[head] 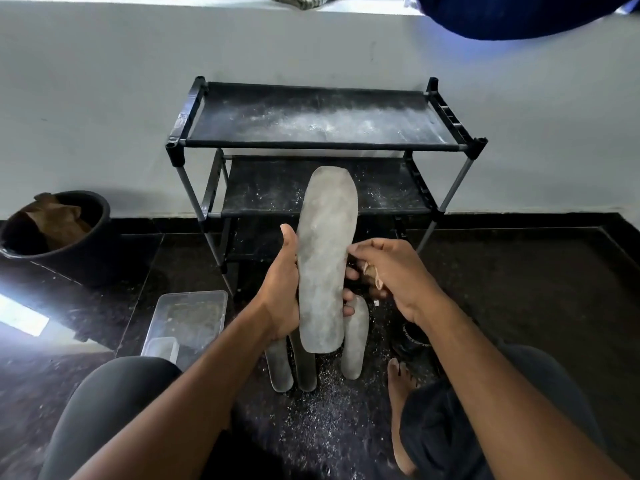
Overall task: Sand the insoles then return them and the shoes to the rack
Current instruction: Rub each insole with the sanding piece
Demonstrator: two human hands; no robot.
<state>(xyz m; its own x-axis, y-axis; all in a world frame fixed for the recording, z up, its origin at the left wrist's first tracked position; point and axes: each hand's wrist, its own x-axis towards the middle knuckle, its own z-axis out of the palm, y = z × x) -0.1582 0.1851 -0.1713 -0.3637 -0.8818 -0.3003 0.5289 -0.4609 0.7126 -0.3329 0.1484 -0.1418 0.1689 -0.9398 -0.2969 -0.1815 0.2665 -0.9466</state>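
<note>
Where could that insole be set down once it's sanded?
The rack's top shelf is bare but dusty, and so is the middle shelf left of the held insole. The floor under the hands is crowded with three insoles and grit.

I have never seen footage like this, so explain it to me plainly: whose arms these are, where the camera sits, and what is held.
There is no machine here. A person wears a camera on the head, looking down at their own arms. The left hand grips a long grey foam insole, held upright. The right hand pinches a small tan scrap of sandpaper at the insole's edge. Three more grey insoles lie on the dark polished floor amid pale dust. Behind stands a black two-shelf rack, dusty, with no shoes on it.
</note>
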